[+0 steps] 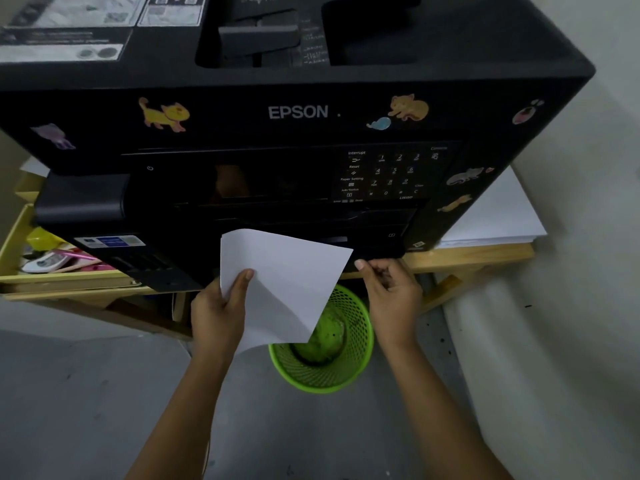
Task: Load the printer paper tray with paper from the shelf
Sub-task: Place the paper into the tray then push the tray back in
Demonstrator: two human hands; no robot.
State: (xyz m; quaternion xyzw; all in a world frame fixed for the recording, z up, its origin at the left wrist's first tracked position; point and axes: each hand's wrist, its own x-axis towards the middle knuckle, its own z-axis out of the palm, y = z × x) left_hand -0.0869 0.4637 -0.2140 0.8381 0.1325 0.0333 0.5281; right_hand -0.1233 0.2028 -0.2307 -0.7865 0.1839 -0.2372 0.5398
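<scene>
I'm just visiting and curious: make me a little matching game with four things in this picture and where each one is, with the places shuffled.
Things:
1. sheets of paper
2. wastebasket
3. paper stack
4. yellow cat sticker

Places:
A. on the floor below the printer
B. on the wooden shelf, right of the printer
C. held in the left hand
D. on the printer's front, left of the EPSON name

Pairs: 1-C, 2-A, 3-B, 4-D
</scene>
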